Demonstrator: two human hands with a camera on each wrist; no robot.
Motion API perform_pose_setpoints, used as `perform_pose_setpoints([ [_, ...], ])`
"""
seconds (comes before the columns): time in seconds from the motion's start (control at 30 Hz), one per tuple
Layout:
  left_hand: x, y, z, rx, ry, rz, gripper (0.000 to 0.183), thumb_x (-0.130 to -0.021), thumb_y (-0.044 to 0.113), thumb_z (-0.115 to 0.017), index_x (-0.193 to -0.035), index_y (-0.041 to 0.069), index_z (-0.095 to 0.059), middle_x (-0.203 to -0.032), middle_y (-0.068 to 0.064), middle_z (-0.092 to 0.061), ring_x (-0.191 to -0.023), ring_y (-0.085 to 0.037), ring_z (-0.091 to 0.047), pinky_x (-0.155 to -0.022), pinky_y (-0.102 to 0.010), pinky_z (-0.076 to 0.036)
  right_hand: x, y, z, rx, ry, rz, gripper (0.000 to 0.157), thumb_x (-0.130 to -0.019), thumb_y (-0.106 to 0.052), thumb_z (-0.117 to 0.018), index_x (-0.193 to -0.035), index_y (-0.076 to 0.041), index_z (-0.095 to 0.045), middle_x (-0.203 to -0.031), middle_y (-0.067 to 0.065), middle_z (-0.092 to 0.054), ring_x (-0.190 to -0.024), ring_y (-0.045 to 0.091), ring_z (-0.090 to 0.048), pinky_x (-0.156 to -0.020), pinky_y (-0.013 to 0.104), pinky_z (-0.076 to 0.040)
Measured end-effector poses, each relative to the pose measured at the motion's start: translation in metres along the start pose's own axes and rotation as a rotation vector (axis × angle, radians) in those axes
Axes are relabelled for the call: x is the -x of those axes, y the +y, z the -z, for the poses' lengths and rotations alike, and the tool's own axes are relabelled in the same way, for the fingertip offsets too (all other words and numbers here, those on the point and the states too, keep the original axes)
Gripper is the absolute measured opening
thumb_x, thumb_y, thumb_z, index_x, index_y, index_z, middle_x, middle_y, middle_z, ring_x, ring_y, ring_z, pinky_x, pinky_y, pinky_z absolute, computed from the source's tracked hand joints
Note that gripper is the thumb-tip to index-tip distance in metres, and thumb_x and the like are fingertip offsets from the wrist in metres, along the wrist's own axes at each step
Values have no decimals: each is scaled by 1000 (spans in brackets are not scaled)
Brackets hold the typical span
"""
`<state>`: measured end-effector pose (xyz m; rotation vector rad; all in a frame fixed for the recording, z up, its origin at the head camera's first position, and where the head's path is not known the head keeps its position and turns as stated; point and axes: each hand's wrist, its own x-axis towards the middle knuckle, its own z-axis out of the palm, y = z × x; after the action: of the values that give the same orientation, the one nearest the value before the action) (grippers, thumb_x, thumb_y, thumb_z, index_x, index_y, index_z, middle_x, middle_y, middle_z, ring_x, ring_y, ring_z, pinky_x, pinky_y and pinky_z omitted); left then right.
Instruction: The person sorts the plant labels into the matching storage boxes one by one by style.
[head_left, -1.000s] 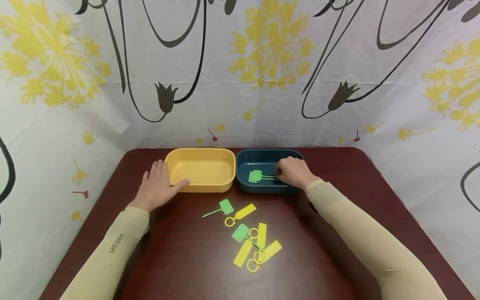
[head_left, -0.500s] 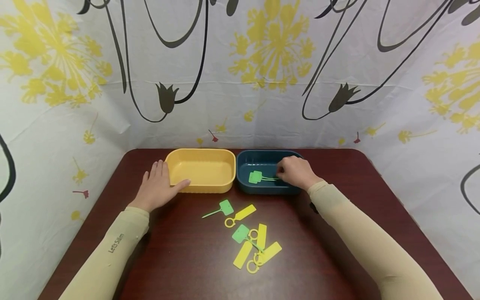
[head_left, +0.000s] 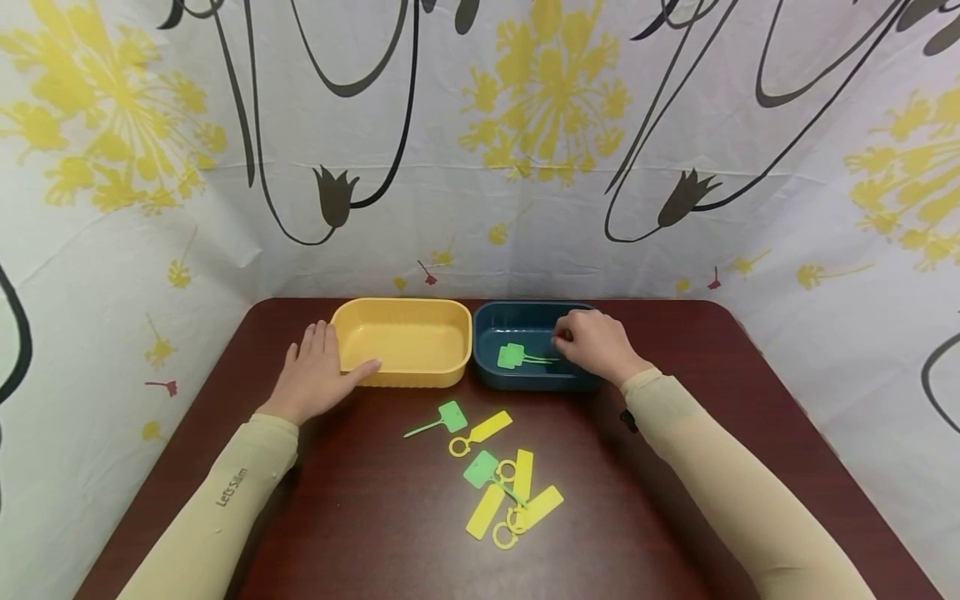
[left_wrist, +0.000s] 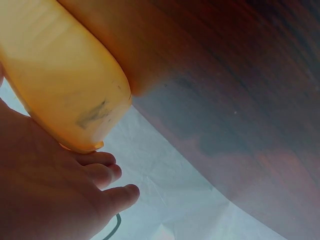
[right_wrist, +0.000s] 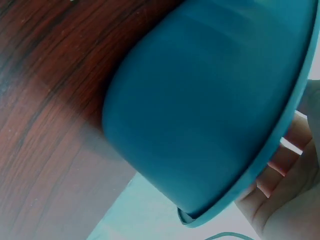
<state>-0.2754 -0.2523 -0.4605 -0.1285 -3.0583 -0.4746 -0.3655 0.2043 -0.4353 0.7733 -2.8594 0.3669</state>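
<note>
My left hand (head_left: 311, 375) rests with straight fingers along the left end of the yellow bin (head_left: 401, 377), thumb over its front rim. The left wrist view shows the fingers (left_wrist: 120, 197) beside that bin's outer wall. My right hand (head_left: 596, 343) hangs over the right end of the blue bin (head_left: 536, 382), fingers loosely bent, with nothing showing between them. Inside the blue bin, just left of the fingertips, lie overlapping green stemmed tags (head_left: 512, 356). In the right wrist view the blue bin's wall hides part of the hand (right_wrist: 285, 185).
In front of the bins, a green tag (head_left: 452, 416) and a yellow ring tag (head_left: 491, 426) lie on the dark wooden table (head_left: 360, 500). Nearer, another green tag (head_left: 481, 469) overlaps several yellow ring tags (head_left: 543, 506). A patterned cloth (head_left: 420, 200) hangs behind the table.
My right hand has lifted slightly and its fingers have loosened, uncovering the stem ends of the green tags in the blue bin. My left hand has stayed in place.
</note>
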Motion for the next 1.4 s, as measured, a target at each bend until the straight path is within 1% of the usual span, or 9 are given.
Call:
perform_pose_setpoints([
  [0.2,0,0,0,1,-7,4,123,-87,85,-37,-154,-14,-7,-161,-35,-7,-148,-52,-7,-114,-69,-7,3,-5,6,-7,93,24,9,-95,-23,-70,-93,-19,-78,-83,-4,-61,-66,13,-55,-55,36,-50],
  [0.37,-1,-1,-1,-2,-5,6,124,-87,85,-36,-154,-14,-8,-160,-35,-7,-148,-52,-7,-114,-69,-7,6,-8,10,-24,139,29,10,-94,-23,-71,-95,-17,-79,-83,-5,-61,-67,13,-56,-56,36,-50],
  [0.6,-1,-1,-2,2,3,1,124,-87,85,-37,-154,-14,-7,-160,-36,-9,-147,-52,-9,-113,-69,-8,9,-11,12,-38,172,41,8,-94,-24,-71,-94,-20,-78,-84,-7,-61,-66,11,-55,-55,34,-50],
  [0.87,-1,-1,-2,2,12,-2,123,-87,85,-38,-154,-14,-9,-160,-36,-10,-147,-52,-10,-113,-69,-10,11,-17,11,-60,202,74,6,-93,-22,-73,-95,-19,-78,-83,-8,-60,-66,9,-54,-54,32,-48],
  [1.0,-1,0,-2,5,14,4,124,-86,85,-39,-154,-14,-9,-160,-35,-11,-148,-51,-10,-114,-69,-10,12,-23,11,-69,205,105,7,-93,-22,-73,-96,-18,-78,-83,-8,-60,-65,9,-53,-53,31,-47],
  [1.17,-2,0,-2,12,16,13,124,-85,85,-40,-155,-13,-11,-161,-34,-11,-148,-50,-10,-114,-68,-9,14,-34,11,-74,212,147,5,-93,-22,-74,-96,-19,-78,-84,-9,-60,-65,8,-54,-55,31,-48],
  [1.4,-2,-1,-2,10,8,9,124,-86,86,-38,-155,-14,-9,-161,-35,-9,-148,-51,-8,-114,-69,-8,20,-53,13,-113,242,222,5,-91,-19,-75,-96,-18,-78,-84,-8,-59,-65,6,-53,-56,29,-48],
])
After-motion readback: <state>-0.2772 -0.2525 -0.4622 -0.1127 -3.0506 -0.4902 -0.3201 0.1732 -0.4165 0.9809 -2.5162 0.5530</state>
